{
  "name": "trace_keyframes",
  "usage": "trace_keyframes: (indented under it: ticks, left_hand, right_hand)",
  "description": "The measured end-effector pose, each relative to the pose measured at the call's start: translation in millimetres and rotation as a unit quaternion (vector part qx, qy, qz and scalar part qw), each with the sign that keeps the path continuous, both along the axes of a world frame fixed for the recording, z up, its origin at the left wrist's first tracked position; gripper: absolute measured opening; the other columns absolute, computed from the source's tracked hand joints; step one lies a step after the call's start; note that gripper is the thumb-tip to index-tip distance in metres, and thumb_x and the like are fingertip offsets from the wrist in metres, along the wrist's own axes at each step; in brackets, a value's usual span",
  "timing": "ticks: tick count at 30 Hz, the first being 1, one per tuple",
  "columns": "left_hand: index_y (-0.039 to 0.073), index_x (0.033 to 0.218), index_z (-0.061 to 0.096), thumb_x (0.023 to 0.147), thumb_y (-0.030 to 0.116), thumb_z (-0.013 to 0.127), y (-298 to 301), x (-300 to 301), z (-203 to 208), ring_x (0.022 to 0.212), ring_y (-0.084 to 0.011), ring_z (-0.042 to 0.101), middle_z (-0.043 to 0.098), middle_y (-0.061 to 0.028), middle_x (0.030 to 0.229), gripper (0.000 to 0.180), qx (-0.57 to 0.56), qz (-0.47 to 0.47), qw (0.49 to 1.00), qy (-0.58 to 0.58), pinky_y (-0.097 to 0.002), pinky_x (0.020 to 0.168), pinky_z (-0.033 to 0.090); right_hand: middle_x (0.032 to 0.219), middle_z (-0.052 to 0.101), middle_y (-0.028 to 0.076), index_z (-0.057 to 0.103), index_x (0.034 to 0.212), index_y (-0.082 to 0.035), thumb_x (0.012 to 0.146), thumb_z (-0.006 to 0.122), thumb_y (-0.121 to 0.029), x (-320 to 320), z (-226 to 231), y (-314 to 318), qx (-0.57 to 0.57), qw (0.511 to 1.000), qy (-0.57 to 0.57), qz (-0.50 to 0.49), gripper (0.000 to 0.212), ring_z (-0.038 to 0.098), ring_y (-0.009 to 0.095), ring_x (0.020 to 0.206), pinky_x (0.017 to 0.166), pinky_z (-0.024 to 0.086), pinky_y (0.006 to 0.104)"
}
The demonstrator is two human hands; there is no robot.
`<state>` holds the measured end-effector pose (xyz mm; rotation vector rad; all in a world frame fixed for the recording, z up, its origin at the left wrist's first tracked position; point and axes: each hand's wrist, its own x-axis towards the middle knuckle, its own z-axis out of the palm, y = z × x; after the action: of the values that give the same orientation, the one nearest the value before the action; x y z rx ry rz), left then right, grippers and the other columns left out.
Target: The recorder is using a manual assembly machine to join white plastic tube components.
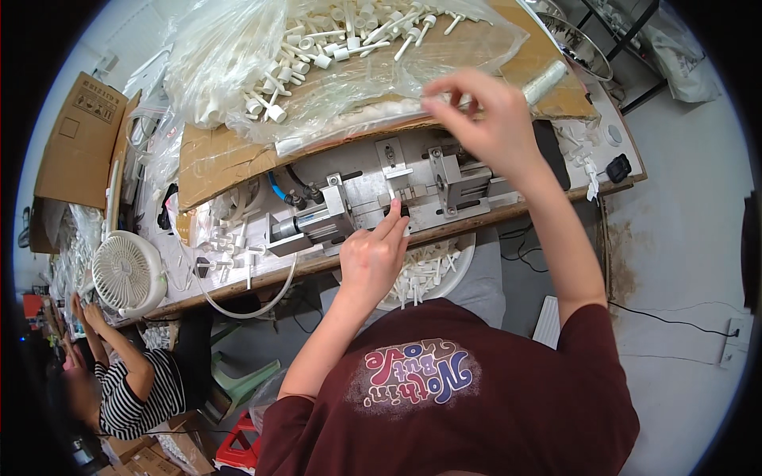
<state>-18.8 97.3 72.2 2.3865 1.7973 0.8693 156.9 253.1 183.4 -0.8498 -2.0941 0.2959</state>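
My left hand [371, 258] reaches into a metal bench jig [405, 197], its index and middle fingers stretched out. Their tips touch a small black part [402, 211] at the jig's near edge. Upright in the jig's middle stands a white plastic piece [394, 181] with a flat top and thin stem. Above the right side of the jig, my right hand [488, 119] is raised with loosely curved fingers apart; nothing shows in it. Beyond it, a heap of white capped stems [353, 36] lies on clear plastic sheeting [230, 63].
Cardboard [214, 170] covers the bench behind the jig. A bowl of white stems [460, 274] sits below the front edge. To the left are loose white pieces [226, 246], a looping hose [246, 315], a white fan [127, 274] and a co-worker in a striped shirt [143, 397].
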Motion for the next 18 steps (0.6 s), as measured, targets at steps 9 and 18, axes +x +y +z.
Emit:
trace_keyframes:
  ticks: [9,18]
  left_hand:
    - [0.01,0.111,0.072,0.08,0.024,0.08,-38,-11,10,0.074,-0.0223,0.072,0.067,-0.0066,0.128,0.035,-0.094,-0.145,0.981,-0.088,-0.0319,0.064,0.057]
    - [0.008,0.126,0.065,0.073,0.023,0.085,-56,-23,9,0.071,-0.0196,0.07,0.068,-0.0101,0.126,0.058,-0.11,-0.109,0.981,-0.115,-0.0282,0.063,0.056]
  right_hand:
    - [0.136,0.054,0.013,0.059,0.125,-0.017,0.081,0.062,-0.003,-53,-32,145,0.212,0.924,-0.29,-0.135,0.046,0.059,0.034,0.117,0.093,0.053,0.0444]
    - [0.134,0.054,0.011,0.055,0.134,-0.016,0.077,0.066,0.002,-59,-28,187,0.1,0.883,-0.445,-0.114,0.061,0.059,0.035,0.119,0.091,0.055,0.0465]
